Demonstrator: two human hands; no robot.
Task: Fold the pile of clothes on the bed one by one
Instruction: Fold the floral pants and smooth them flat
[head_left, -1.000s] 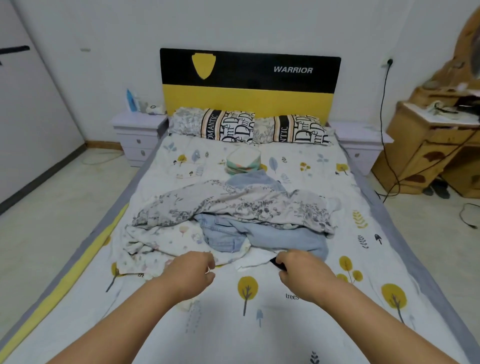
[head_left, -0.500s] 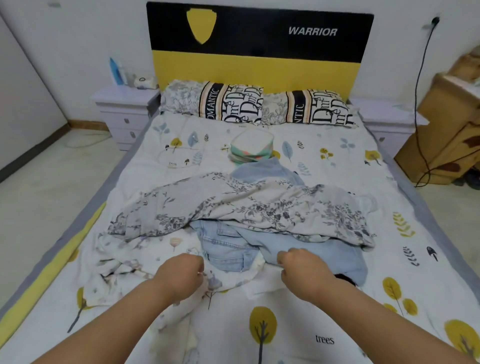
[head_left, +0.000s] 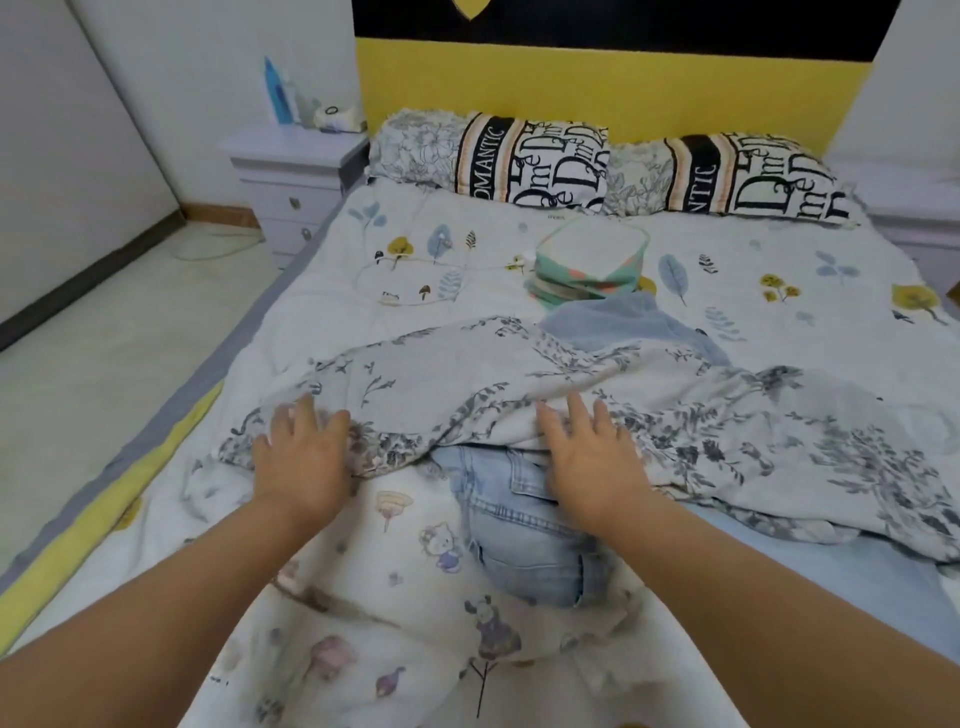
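A pile of clothes lies across the middle of the bed (head_left: 322, 280). On top is a white garment with a grey floral print (head_left: 597, 384), spread wide. Under it show light blue jeans (head_left: 524, 514) and a pale blue cloth (head_left: 618, 322). A white garment with small cartoon prints (head_left: 395, 587) lies nearest me. My left hand (head_left: 304, 457) reaches to the floral garment's near left edge with fingers spread and straight. My right hand (head_left: 587, 457) lies flat with spread fingers at the floral hem, over the jeans. Neither hand grips anything.
A folded green and white stack (head_left: 587, 265) sits beyond the pile. Two lettered pillows (head_left: 530, 156) lean at the yellow headboard (head_left: 597, 88). A white nightstand (head_left: 291, 171) with a blue bottle stands left; the floor runs along the bed's left edge.
Both hands have let go of the near cartoon-print garment, opened, and moved forward onto the floral garment. The view has moved closer to the pile.
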